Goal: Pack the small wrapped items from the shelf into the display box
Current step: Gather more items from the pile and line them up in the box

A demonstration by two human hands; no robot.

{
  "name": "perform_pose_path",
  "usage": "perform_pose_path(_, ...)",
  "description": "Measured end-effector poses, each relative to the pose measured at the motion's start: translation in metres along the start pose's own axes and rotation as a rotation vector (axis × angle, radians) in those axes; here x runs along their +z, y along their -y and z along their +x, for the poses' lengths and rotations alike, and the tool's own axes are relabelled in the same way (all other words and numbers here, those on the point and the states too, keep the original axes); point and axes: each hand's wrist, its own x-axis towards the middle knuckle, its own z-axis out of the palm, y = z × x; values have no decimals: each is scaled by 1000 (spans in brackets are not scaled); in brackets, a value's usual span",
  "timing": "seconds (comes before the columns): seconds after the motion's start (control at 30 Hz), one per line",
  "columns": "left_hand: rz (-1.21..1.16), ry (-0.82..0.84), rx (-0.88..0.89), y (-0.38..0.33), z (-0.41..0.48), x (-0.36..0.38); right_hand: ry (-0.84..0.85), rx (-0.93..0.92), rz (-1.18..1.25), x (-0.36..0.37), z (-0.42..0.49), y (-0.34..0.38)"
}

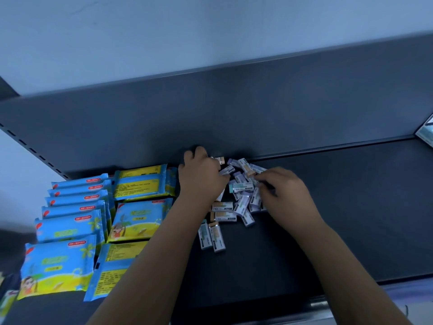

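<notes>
Several small wrapped items (223,215) lie in a loose pile on the dark shelf (339,207), near its back wall. They are white and pale purple, some with teal or tan patches. My left hand (201,177) rests palm down on the pile's left side, fingers curled over a few items near the back. My right hand (283,191) is on the pile's right side, its fingertips pinching at the items there. What lies under either palm is hidden. No display box is in view.
Blue and yellow flat packets (70,228) stand in rows on the shelf's left part, touching my left forearm's side. A white object (426,132) shows at the far right edge. The shelf's front lip (351,294) runs below my arms.
</notes>
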Motion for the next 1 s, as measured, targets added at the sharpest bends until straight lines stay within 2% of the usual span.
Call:
perform_pose_path(0.13, -22, 22, -62, -8, 0, -3, -19, 2, -19, -3, 0, -4)
perform_pose_path(0.27, -11, -72, 0, -10, -8, -8, -20, -5, -14, -3, -2, -6)
perform_pose_path(0.53, -352, -185, 239, 11, -50, -20, 42, 20, -51, -5, -1, -7)
perform_pose_path(0.67, -484, -166, 223, 19, -62, -14, 92, 47, -75, -3, 3, -6)
perform_pose_path(0.8, -460, -153, 201, 22, -70, -15, 122, 33, -75, -2, 4, -1)
perform_pose_path(1.0, -289, -109, 85, 36, -72, -8, 215, 60, -26, -15, 5, -6)
